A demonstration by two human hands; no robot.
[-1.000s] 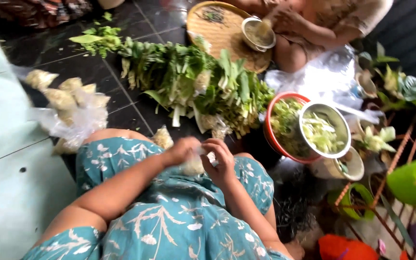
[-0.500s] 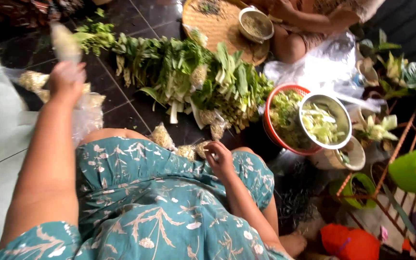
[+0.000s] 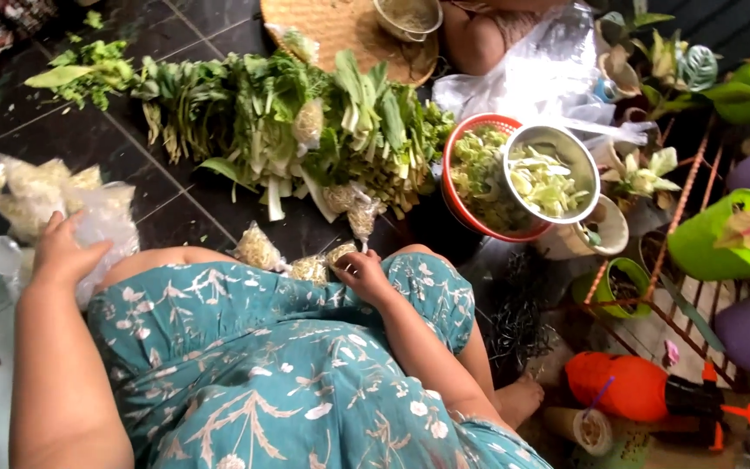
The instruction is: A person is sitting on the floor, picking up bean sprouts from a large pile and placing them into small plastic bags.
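My left hand (image 3: 64,252) rests with spread fingers on a pile of small clear bags of pale sprouts (image 3: 41,195) at the left, on the dark tiled floor. My right hand (image 3: 363,274) lies on my knee, its fingers closed on a small filled bag (image 3: 341,254). Two more filled bags (image 3: 258,249) sit just beyond my knees. My lap is covered by a teal flowered dress (image 3: 271,365).
A long heap of leafy greens (image 3: 297,130) lies ahead. To its right a red basket (image 3: 457,204) holds chopped greens, with a metal bowl (image 3: 579,156) on it. Another person's knee (image 3: 479,39) and a woven tray (image 3: 332,26) are at the top. Potted plants (image 3: 722,234) stand right.
My left hand, raised with a bag half a second ago, has come down onto the pile at the left. My right hand stays at my knee.
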